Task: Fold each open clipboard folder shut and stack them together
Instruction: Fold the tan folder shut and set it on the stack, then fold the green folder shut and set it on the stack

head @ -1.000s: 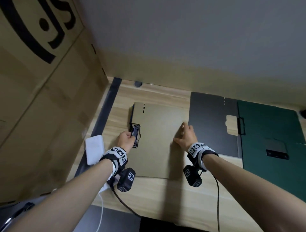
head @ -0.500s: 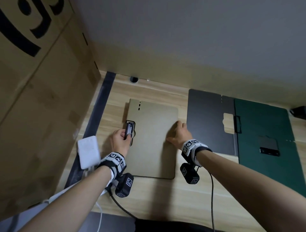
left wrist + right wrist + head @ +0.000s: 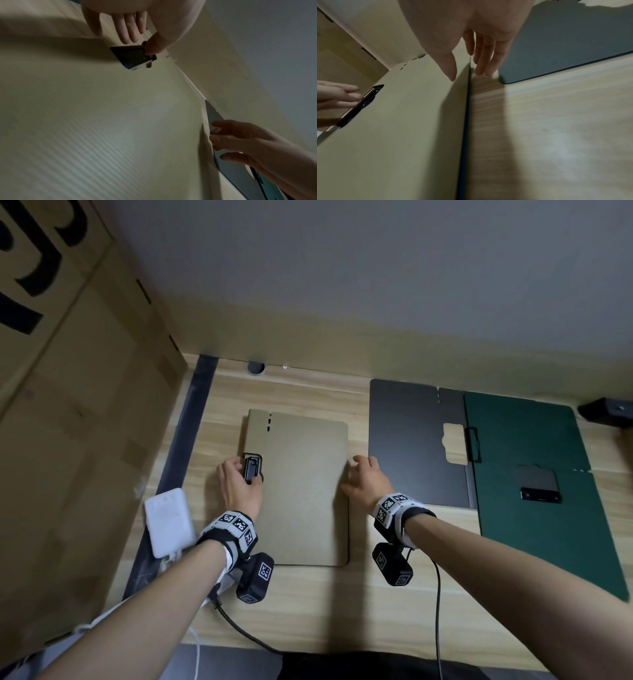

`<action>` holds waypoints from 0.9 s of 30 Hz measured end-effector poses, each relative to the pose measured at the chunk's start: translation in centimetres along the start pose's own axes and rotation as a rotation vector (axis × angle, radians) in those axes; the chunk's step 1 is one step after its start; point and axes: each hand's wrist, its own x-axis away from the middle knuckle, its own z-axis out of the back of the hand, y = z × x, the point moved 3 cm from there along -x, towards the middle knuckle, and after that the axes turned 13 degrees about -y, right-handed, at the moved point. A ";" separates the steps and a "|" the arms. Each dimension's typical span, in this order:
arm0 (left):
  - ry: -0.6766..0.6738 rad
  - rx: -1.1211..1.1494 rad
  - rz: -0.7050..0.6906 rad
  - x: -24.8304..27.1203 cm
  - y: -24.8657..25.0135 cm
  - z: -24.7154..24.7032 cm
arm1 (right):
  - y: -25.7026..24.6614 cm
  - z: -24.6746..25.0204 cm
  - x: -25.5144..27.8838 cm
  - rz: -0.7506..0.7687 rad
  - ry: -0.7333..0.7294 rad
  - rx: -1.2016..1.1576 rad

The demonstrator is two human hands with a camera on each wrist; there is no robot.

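A tan clipboard folder [image 3: 305, 491] lies folded shut and flat on the wooden table [image 3: 342, 611]. My left hand [image 3: 244, 474] is at its left edge, thumb and fingers pinching the black clip [image 3: 251, 469] that pokes through the cover; the thumb presses the clip [image 3: 133, 56] in the left wrist view. My right hand [image 3: 352, 474] hovers at the folder's right edge [image 3: 468, 94] with relaxed fingers, thumb over the cover, holding nothing. To the right lies a folder opened flat, with a dark grey half [image 3: 407, 440] and a green half [image 3: 534, 446] that carries its clip [image 3: 539, 491].
A large cardboard box [image 3: 75, 412] walls off the left side. A white power adapter [image 3: 168, 522] lies on a black strip [image 3: 188, 440] beside my left wrist. A small black object [image 3: 606, 410] sits at the far right by the wall.
My right hand has let go of the tan folder's right edge and its fingers have spread. My left hand has stayed at the clip.
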 end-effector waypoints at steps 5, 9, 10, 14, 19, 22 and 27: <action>-0.032 -0.090 -0.062 0.5 3.1 -3.4 | 4.7 2.3 2.2 0.008 0.099 -0.088; -0.163 -0.089 -0.107 2.9 7.0 -8.6 | 9.5 4.0 4.2 0.003 0.158 -0.114; -0.211 -0.086 -0.115 3.6 7.8 -10.3 | 11.0 4.5 4.6 0.005 0.159 -0.114; -0.357 -0.114 -0.151 6.2 10.1 -17.5 | 17.7 6.6 6.2 -0.023 0.182 -0.156; -0.460 -0.164 -0.177 9.6 13.1 -25.8 | 27.2 10.3 7.8 -0.076 0.246 -0.189; -0.496 -0.194 -0.176 10.5 14.7 -30.0 | 33.3 12.8 8.2 -0.129 0.304 -0.222; -0.505 -0.254 -0.197 10.7 18.2 -36.2 | 42.8 16.7 8.3 -0.264 0.415 -0.254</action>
